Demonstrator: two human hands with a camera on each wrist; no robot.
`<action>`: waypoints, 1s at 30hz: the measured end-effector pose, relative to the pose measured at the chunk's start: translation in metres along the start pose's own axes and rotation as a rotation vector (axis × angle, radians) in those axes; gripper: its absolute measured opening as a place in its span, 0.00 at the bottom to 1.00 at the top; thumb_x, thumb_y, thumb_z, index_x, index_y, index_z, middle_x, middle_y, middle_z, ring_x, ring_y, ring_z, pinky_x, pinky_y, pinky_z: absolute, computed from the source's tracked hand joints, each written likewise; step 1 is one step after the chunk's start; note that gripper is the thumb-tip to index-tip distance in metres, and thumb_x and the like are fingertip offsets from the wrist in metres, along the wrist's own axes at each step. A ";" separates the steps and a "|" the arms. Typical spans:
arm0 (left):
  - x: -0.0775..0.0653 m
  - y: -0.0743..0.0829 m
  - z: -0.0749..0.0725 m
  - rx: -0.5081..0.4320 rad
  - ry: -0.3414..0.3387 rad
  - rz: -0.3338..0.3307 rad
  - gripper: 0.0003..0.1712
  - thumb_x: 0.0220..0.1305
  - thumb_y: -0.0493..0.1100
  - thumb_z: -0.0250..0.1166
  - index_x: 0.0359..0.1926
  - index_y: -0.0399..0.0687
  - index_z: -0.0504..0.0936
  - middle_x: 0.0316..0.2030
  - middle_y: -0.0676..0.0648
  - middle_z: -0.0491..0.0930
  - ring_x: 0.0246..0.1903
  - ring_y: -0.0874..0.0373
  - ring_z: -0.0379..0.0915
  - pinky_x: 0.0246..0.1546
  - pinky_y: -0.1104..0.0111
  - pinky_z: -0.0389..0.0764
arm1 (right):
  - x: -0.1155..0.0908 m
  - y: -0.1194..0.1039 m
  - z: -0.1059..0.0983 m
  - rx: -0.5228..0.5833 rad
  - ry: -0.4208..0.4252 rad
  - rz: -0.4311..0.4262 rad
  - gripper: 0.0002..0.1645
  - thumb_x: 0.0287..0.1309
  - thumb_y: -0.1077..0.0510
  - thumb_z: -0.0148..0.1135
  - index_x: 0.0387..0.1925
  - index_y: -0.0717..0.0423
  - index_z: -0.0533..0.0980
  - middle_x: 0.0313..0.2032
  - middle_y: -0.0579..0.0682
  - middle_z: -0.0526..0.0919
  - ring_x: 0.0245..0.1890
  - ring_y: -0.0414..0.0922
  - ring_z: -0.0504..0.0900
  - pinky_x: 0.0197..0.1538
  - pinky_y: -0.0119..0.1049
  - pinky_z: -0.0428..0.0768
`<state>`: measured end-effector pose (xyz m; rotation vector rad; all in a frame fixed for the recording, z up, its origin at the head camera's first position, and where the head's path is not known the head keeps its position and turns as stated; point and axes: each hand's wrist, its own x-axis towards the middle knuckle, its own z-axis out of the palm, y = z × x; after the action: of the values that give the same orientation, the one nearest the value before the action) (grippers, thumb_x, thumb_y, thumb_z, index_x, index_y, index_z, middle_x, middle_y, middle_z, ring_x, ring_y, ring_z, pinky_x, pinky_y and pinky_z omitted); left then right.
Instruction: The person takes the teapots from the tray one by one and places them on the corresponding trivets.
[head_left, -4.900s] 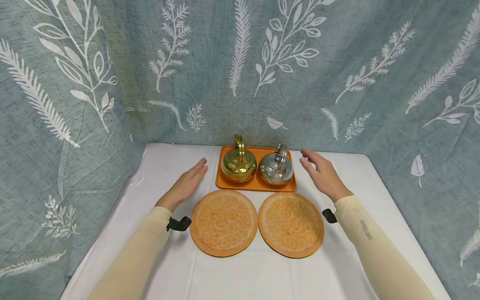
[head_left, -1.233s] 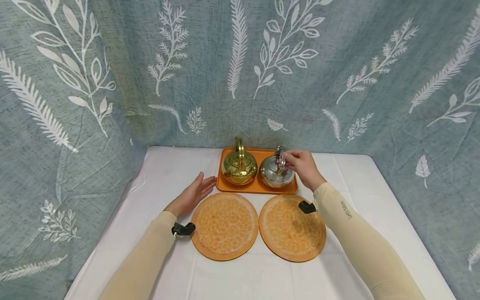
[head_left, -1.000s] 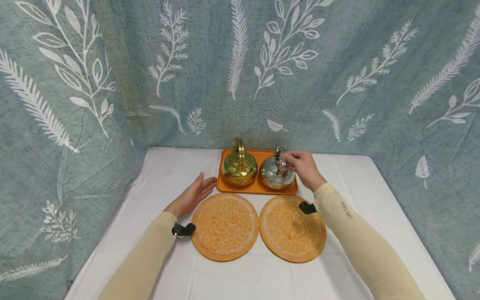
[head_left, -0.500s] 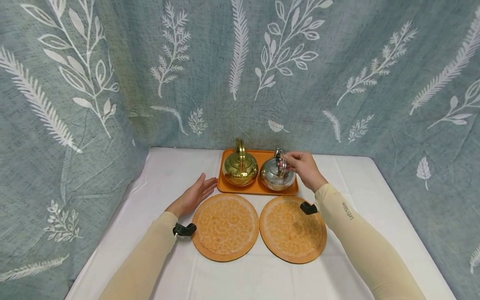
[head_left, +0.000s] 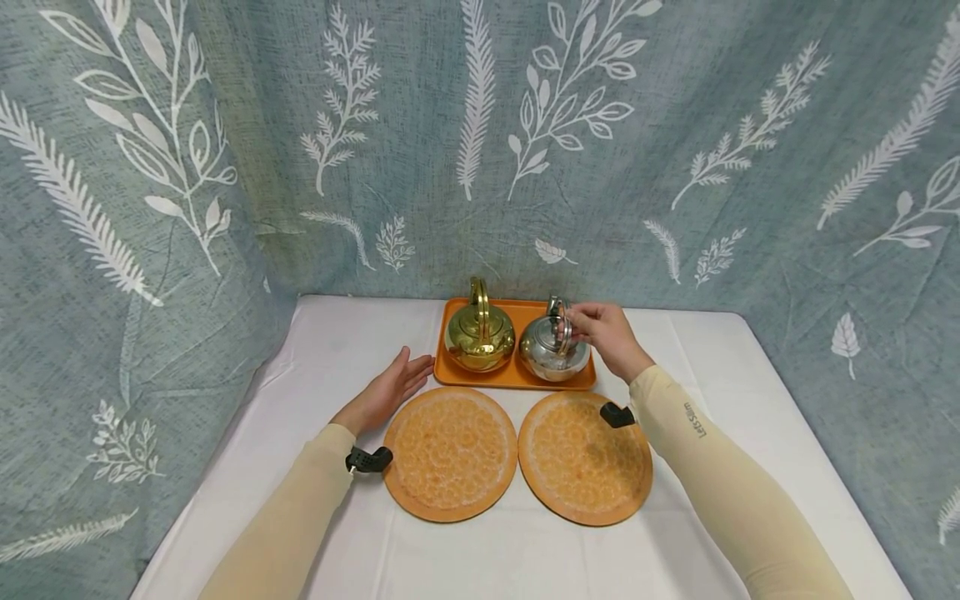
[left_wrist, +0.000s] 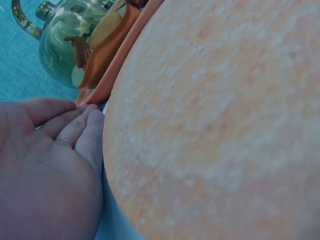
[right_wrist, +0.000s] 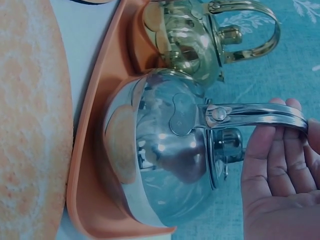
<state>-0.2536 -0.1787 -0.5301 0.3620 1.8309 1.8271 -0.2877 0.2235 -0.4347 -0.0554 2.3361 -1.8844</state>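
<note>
My right hand (head_left: 606, 337) holds the upright handle of a silver kettle (head_left: 551, 354), fingers curled under the bar in the right wrist view. This kettle stands on the right half of an orange tray (head_left: 517, 383). Left of it on the same tray stands a gold kettle (head_left: 480, 342), its handle also raised. With fingers straight, my left hand (head_left: 382, 392) lies beside the tray's front left corner, fingertips at the rim. The left wrist view shows the fingertips (left_wrist: 92, 107) against or very near that rim.
Two round orange-brown patterned mats (head_left: 450, 454) lie side by side in front of the tray on a white tablecloth (head_left: 480, 558). A blue-green leaf-print curtain (head_left: 420, 150) hangs close behind the tray and at both sides.
Since the earliest frame, my right hand has moved left onto the silver kettle's handle and gripped it. The left hand has come nearer the tray's front corner. Over the last second both barely move.
</note>
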 end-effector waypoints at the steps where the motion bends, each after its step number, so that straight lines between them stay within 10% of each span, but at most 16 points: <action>1: 0.000 0.000 0.000 0.002 0.001 0.001 0.55 0.85 0.73 0.25 0.86 0.29 0.39 0.86 0.31 0.39 0.85 0.39 0.37 0.85 0.54 0.44 | 0.000 0.000 0.000 -0.003 0.002 -0.001 0.24 0.84 0.58 0.58 0.67 0.75 0.77 0.49 0.55 0.85 0.41 0.41 0.85 0.51 0.36 0.89; 30: 0.001 -0.002 0.001 -0.005 0.024 -0.006 0.60 0.81 0.79 0.29 0.86 0.31 0.41 0.86 0.33 0.41 0.85 0.41 0.38 0.85 0.55 0.46 | -0.002 -0.003 -0.008 0.019 -0.032 -0.021 0.24 0.84 0.60 0.58 0.65 0.78 0.77 0.41 0.52 0.90 0.40 0.40 0.88 0.50 0.36 0.90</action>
<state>-0.2537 -0.1779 -0.5322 0.3338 1.8415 1.8397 -0.2870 0.2308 -0.4296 -0.1077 2.3057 -1.9011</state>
